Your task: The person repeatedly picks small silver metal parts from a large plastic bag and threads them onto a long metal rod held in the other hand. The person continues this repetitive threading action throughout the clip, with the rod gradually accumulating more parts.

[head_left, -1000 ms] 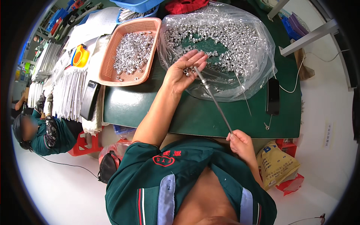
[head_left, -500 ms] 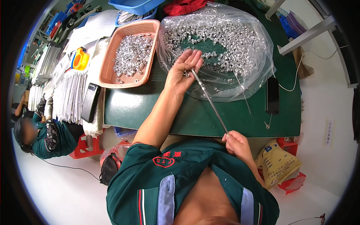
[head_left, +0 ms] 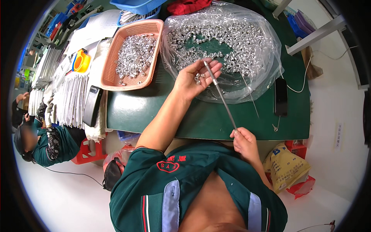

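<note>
My left hand (head_left: 186, 85) is palm up over the near edge of the clear plastic bag (head_left: 275, 63), which lies spread with many small silver metal sleeves (head_left: 247, 42) on it. Several loose sleeves (head_left: 198, 78) rest in that palm. Thumb and fingers meet the far end of a thin metal rod (head_left: 225, 101), where a sleeve or two sit around it. The rod slants down to the right. Closed around its near end is my right hand (head_left: 245, 144), at the table's front edge.
A peach basket (head_left: 105, 73) of sleeves stands left of the bag, with blue baskets (head_left: 135, 7) behind. Two dark phones (head_left: 92, 106) (head_left: 281, 97) lie left and right. A thin wire (head_left: 249, 91) crosses the bag's front. At far left sits another person (head_left: 58, 143) beside stacked rods (head_left: 71, 102).
My left hand has shifted slightly right and turned, its palm showing more sleeves. The rod's far end has swung a little right and away. My right hand has barely moved.
</note>
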Available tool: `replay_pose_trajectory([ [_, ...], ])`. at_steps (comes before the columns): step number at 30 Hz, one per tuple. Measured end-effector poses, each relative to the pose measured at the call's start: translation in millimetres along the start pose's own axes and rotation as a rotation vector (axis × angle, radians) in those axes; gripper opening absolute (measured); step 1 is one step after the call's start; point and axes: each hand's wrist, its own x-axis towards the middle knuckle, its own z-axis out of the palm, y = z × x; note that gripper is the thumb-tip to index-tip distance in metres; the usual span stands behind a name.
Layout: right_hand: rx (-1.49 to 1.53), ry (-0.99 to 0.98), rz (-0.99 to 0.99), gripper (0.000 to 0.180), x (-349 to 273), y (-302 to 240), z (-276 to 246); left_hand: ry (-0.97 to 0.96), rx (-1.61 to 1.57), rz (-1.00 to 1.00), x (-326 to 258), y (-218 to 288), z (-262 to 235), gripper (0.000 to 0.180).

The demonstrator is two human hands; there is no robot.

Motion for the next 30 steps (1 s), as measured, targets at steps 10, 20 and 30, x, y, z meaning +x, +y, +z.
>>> replay_pose_trajectory([
  [10, -0.091, -0.069, 0.034, 0.017, -15, -6, -18, -0.074, 0.128, 0.130, -1, 12, 3, 0.049],
  [20, -0.086, -0.070, 0.064, 0.017, -10, -4, -15, -0.086, 0.128, 0.126, 2, 7, -1, 0.047],
  [30, -0.235, 0.046, 0.044, 0.018, -9, -5, -7, -0.006, 0.147, 0.099, 1, 4, 5, 0.046],
])
